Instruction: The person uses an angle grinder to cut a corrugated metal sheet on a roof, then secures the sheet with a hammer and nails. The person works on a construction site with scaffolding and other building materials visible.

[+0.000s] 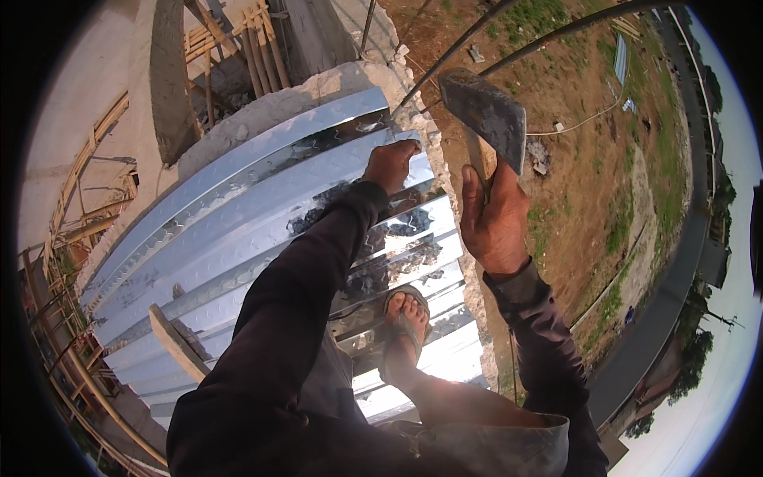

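A hammer with a dark, heavy metal head (486, 115) and a wooden handle is raised in my right hand (499, 215), whose fingers wrap round the handle. My left hand (391, 165) rests at the outer end of a corrugated metal decking sheet (262, 187). Its fingers are pinched together near the sheet's edge; what they hold, if anything, is too small to make out. My sandalled foot (408, 314) stands on the shiny ribbed sheets below, which carry dark smudges and reflections.
A broken concrete edge (429, 131) borders the sheets, with bare ground and grass far below on the right. Steel rods (548, 38) stick out at the top. A concrete column (163, 87) and bamboo poles (258, 48) stand upper left. A wooden plank (176, 343) lies on the decking.
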Demonstrator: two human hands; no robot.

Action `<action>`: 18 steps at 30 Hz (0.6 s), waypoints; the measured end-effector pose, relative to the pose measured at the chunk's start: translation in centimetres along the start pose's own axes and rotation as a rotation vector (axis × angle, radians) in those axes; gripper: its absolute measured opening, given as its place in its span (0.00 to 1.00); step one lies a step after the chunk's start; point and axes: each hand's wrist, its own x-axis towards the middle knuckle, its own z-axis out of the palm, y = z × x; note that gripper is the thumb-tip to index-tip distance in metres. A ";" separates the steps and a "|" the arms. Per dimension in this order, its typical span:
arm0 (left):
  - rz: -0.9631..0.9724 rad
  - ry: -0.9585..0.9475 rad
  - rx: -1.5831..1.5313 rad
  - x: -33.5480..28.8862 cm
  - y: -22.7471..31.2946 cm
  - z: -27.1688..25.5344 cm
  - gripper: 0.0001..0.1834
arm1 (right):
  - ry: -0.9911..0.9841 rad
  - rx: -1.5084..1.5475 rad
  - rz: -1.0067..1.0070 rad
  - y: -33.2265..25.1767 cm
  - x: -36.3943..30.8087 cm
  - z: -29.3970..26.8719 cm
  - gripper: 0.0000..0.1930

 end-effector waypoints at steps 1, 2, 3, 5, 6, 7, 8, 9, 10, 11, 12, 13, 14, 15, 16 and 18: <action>-0.022 -0.010 0.005 -0.1 0.1 -0.4 0.09 | -0.072 -0.033 0.026 0.6 -0.3 0.6 0.13; 0.005 -0.021 0.055 -0.2 0.2 -0.5 0.09 | -0.139 -0.076 0.052 2.2 -1.1 1.4 0.13; 0.044 -0.036 0.086 0.0 0.5 0.4 0.09 | -0.195 -0.139 0.086 4.6 -2.1 1.7 0.13; 0.103 -0.041 0.105 0.3 0.2 1.3 0.10 | -0.409 -0.310 0.171 8.8 -2.2 2.3 0.13; 0.135 -0.018 0.087 0.9 -0.5 1.3 0.10 | -0.333 -0.235 0.149 6.8 -0.7 1.5 0.13; 0.130 -0.013 0.064 0.0 -0.9 1.4 0.10 | -0.292 -0.151 0.151 4.8 -0.2 0.7 0.13; 0.061 0.020 -0.016 -0.4 -0.3 1.2 0.11 | -0.196 -0.099 0.182 2.9 0.0 0.4 0.12; 0.054 0.022 0.014 -0.2 -0.7 0.4 0.11 | -0.080 -0.084 0.034 1.3 0.7 0.4 0.12; 0.038 0.018 0.039 -0.7 -1.0 -0.2 0.11 | 0.031 -0.069 -0.104 -0.1 0.9 0.3 0.11; 0.034 0.008 0.049 -0.8 -0.7 -0.2 0.11 | -0.001 -0.101 -0.106 1.0 0.0 0.8 0.11; 0.016 0.000 0.017 -0.3 -0.2 -0.2 0.11 | -0.029 -0.138 -0.106 2.2 -0.7 1.1 0.10; 0.032 -0.027 0.062 -0.4 0.0 -0.1 0.11 | -0.061 -0.172 -0.100 3.5 -1.7 1.5 0.09; 0.067 -0.055 0.089 0.1 0.6 0.8 0.10 | -0.255 -0.241 0.052 7.6 -2.9 2.2 0.09; 0.091 -0.073 0.136 0.4 0.7 1.3 0.10 | -0.456 -0.286 0.196 9.8 -3.2 2.5 0.08; 0.122 -0.043 0.111 -0.5 -0.2 1.8 0.10 | -0.364 -0.265 0.195 8.4 -2.5 2.5 0.08; 0.128 0.002 0.070 -0.3 -1.9 1.2 0.10 | -0.215 -0.099 0.150 4.4 -0.5 2.1 0.08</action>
